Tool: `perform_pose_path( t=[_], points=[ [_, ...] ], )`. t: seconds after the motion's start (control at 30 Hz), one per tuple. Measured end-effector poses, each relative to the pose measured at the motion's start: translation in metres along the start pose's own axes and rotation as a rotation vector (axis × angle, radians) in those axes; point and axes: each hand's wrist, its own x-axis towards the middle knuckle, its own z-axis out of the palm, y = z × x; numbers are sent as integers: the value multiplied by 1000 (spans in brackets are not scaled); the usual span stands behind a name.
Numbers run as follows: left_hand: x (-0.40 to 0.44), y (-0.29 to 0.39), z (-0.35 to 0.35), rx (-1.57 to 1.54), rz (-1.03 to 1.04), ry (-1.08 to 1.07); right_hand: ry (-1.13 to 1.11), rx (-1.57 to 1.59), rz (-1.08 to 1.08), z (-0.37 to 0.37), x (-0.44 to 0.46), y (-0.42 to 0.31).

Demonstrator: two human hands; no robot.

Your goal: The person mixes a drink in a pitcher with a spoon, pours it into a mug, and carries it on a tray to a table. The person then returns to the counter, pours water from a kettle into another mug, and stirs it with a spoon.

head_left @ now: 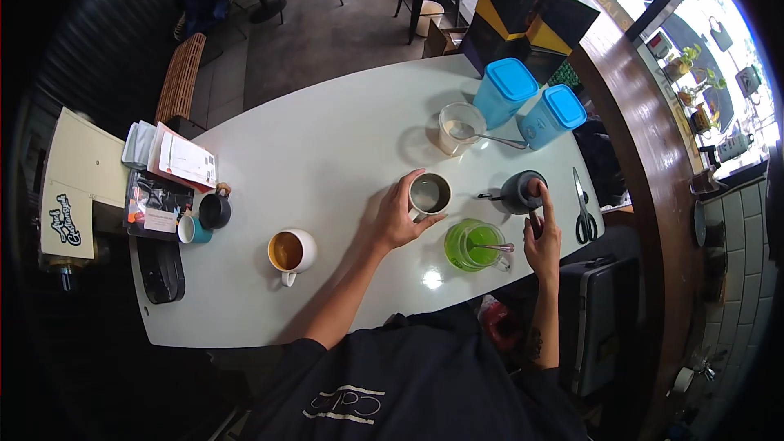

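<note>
My left hand (400,219) is curled around a grey metal cup (430,194) with cloudy, pale contents, standing at the middle of the table. My right hand (542,237) is closed on the handle side of a small dark grey pot (521,189), its index finger reaching over the top. A narrow black part sticks out of the pot toward the cup. Just in front of the pot stands a glass jug (468,247) of bright green liquid with a spoon (494,247) in it. Beyond the cup is a clear plastic tub (454,137) of pale powder with another spoon (506,141).
Two blue-lidded containers (506,90) stand at the far right. Black scissors (584,216) lie by the right edge of the white table (294,155). A white mug (302,250) of brown drink, small cups (214,211) and papers (186,161) are on the left.
</note>
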Motion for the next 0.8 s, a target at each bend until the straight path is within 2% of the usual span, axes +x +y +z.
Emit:
perform_pose_path(
  t=[0.03,0.07,0.17,0.27,0.4,0.5,0.67,0.8],
  points=[
    [3,-4,3,8,45,4,-6,0,-5,3,4,-4],
    [8,-6,9,34,164,102,-4,0,-32,6,7,-8],
    [9,0,11,41,65,52,-13,-13,-25,10,13,-21],
    [12,-4,18,84,174,116,-9,-119,-50,14,15,-27],
    [10,-4,19,43,92,67,-56,-182,15,10,17,-40],
    [10,-5,19,44,135,97,4,-159,-53,11,18,-40],
    [9,1,16,-10,30,51,39,-170,-112,12,19,-40],
    [10,-4,20,-2,123,119,25,-167,-106,12,19,-41]
  ],
)
